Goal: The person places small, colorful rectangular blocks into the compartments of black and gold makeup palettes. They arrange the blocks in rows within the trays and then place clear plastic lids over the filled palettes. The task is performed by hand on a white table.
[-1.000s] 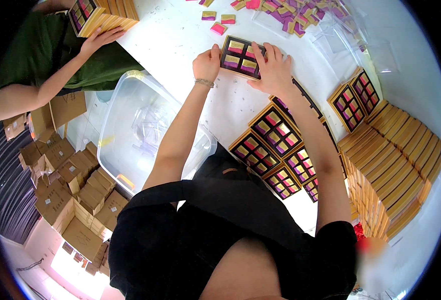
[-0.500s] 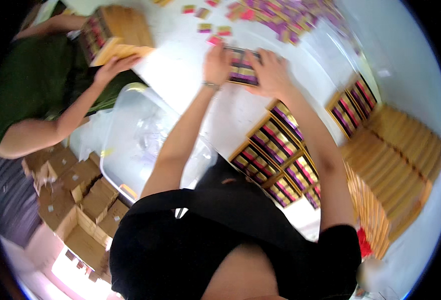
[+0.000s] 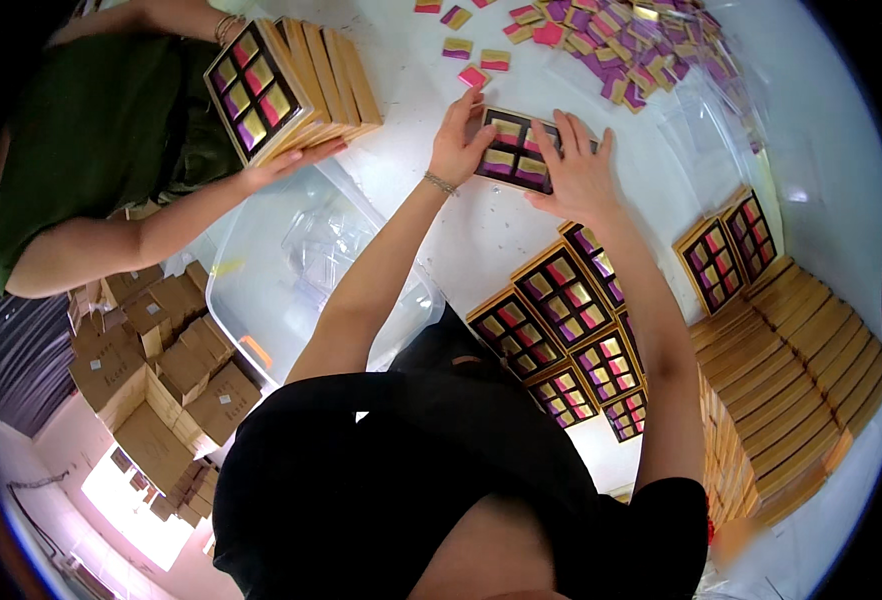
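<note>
A shallow wood-edged box [image 3: 517, 185] with a black divided insert lies on the white table before me. Small packets in gold with pink or purple fill its visible compartments. My left hand [image 3: 458, 142] grips its left end, the thumb on the near side and the fingers at the far corner. Over its right end my right hand [image 3: 578, 175] lies with spread fingers, their tips on the packets and insert. That hand hides the box's right part. A few loose packets, among them a pink and gold one [image 3: 474, 76], lie just beyond the box.
A heap of loose packets [image 3: 611, 40] spreads at the far right. Filled boxes [image 3: 563, 297] lie by my right forearm, more [image 3: 711, 265] near stacked wooden boxes [image 3: 791, 340]. At left a co-worker's hands hold a box stack [image 3: 326, 85] above a clear plastic bin [image 3: 223, 300].
My right hand's fingers have spread wider over the box. The co-worker's box stack has moved right and turned, now showing a filled face. The whole view has shifted slightly.
</note>
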A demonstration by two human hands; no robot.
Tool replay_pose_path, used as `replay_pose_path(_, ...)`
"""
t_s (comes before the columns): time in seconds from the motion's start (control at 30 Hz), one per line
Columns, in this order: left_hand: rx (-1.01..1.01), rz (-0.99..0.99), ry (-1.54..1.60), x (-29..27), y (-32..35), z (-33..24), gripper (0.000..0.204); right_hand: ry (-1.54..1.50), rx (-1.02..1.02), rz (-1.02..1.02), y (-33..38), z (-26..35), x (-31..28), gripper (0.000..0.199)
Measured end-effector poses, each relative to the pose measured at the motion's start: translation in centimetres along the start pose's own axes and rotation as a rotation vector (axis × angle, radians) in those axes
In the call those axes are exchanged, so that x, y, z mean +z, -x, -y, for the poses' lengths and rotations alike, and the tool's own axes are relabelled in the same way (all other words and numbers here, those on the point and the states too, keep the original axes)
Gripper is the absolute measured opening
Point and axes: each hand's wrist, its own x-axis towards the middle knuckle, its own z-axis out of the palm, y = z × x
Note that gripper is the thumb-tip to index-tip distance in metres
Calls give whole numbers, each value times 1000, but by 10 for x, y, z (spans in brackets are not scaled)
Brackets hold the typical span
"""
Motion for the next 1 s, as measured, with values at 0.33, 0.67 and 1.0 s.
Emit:
replay_pose_path(0.33, -54, -240, -1023, -15, 129, -10, 50, 109, 724, -707, -36, -130, -15, 98)
replay_pose_path(0.67, 124, 143, -536, 89, 74, -92, 20, 42, 952, -177, -16, -92, -104, 106)
replay_pose_path(1.0, 137, 238, -803, 108, 19, -69, 26, -2509, 239, -84, 219, -46, -62, 97)
